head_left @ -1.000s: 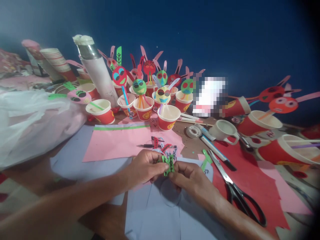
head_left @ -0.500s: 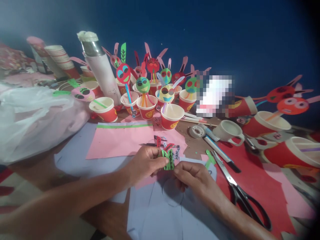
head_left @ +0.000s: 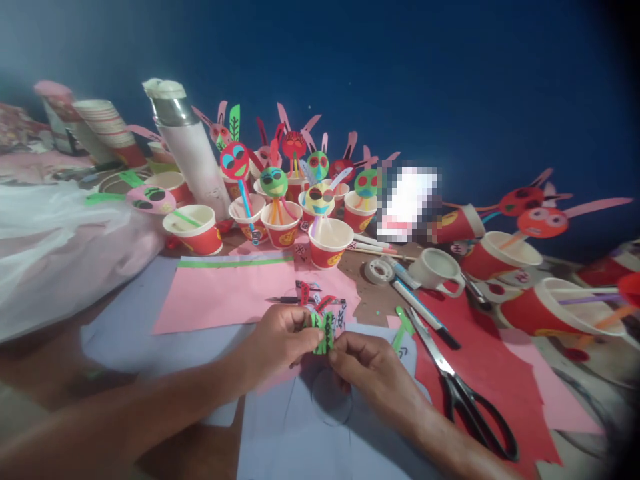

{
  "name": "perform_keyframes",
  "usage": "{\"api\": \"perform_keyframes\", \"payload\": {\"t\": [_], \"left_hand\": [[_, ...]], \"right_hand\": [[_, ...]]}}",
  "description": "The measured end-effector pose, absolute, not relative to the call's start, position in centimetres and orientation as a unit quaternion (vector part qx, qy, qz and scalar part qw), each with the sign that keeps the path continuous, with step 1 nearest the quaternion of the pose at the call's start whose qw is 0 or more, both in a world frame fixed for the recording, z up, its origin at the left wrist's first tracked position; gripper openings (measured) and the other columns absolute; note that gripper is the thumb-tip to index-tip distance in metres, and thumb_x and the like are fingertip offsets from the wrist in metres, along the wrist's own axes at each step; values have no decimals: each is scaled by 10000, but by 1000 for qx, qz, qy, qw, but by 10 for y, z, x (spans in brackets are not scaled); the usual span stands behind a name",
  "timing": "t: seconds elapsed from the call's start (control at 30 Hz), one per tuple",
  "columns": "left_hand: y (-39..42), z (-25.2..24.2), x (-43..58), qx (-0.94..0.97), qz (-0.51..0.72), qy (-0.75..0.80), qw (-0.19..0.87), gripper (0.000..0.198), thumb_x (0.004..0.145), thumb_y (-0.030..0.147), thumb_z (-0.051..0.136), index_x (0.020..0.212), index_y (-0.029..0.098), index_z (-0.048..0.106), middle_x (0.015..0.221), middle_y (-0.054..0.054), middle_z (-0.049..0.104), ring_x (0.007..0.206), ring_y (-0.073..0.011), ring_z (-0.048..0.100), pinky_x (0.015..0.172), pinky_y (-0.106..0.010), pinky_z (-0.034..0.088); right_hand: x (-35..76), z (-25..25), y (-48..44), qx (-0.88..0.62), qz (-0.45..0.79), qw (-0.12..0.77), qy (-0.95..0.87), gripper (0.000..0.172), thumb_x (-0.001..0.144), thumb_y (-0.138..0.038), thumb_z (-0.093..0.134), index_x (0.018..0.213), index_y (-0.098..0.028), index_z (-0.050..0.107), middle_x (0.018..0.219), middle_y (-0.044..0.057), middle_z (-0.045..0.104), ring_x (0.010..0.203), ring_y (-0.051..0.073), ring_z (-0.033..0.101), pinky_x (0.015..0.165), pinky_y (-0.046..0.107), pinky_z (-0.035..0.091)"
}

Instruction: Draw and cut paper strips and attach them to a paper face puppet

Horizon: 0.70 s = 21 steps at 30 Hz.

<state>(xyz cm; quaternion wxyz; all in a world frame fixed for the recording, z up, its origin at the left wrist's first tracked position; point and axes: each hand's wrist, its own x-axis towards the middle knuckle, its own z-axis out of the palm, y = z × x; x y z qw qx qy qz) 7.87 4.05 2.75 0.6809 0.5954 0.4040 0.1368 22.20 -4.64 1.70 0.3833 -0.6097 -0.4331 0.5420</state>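
Note:
Between my two hands is a small green paper piece (head_left: 323, 333) with dark markings. My left hand (head_left: 287, 337) pinches its left side between thumb and fingers. The fingertips of my right hand (head_left: 360, 363) are pressed together at its lower right edge. Just behind it lie small red marked strips (head_left: 325, 304) and a black pen (head_left: 285, 300). Below my hands a pale blue sheet (head_left: 280, 433) carries a drawn circle and lines.
Red paper cups (head_left: 330, 257) with decorated paper faces stand behind. Black-handled scissors (head_left: 450, 373) rest on red paper (head_left: 525, 393) at right, near a white mug (head_left: 437, 270) and tape roll (head_left: 379, 270). A plastic bag (head_left: 65, 253) and flask (head_left: 187, 147) are at left.
The whole view has shifted, so the table items sit further left and mostly lower. My hands keep nearly the same pose around the green paper piece.

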Motion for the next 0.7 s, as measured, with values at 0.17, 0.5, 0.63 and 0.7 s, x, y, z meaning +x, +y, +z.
{"api": "perform_keyframes", "payload": {"t": [0.17, 0.5, 0.63, 0.7], "left_hand": [[39, 27, 80, 593, 140, 402, 683, 158, 713, 203, 509, 564, 167, 476, 396, 84, 393, 355, -47, 338, 360, -172, 244], [43, 23, 78, 606, 145, 397, 673, 168, 732, 246, 539, 596, 164, 484, 404, 84, 391, 370, -51, 327, 377, -185, 238], [42, 25, 79, 603, 152, 394, 676, 179, 719, 240, 543, 572, 163, 476, 392, 86, 389, 364, -49, 321, 378, -188, 228], [41, 26, 79, 601, 151, 395, 678, 181, 720, 233, 544, 567, 160, 480, 387, 87, 390, 364, -47, 320, 378, -185, 226]], "right_hand": [[222, 17, -46, -605, 543, 391, -433, 213, 767, -284, 526, 590, -165, 520, 512, -31, 508, 481, 86, 429, 494, 215, 337], [229, 21, -46, -574, 548, 409, -450, 383, 887, -352, 407, 598, -156, 566, 578, 20, 611, 526, 97, 520, 533, 209, 396], [229, 21, -46, -575, 558, 404, -442, 345, 856, -375, 452, 607, -162, 559, 561, 12, 600, 508, 99, 513, 515, 213, 393], [227, 22, -45, -579, 561, 400, -436, 300, 822, -374, 496, 615, -165, 555, 546, 1, 582, 501, 98, 499, 507, 213, 387]]}}
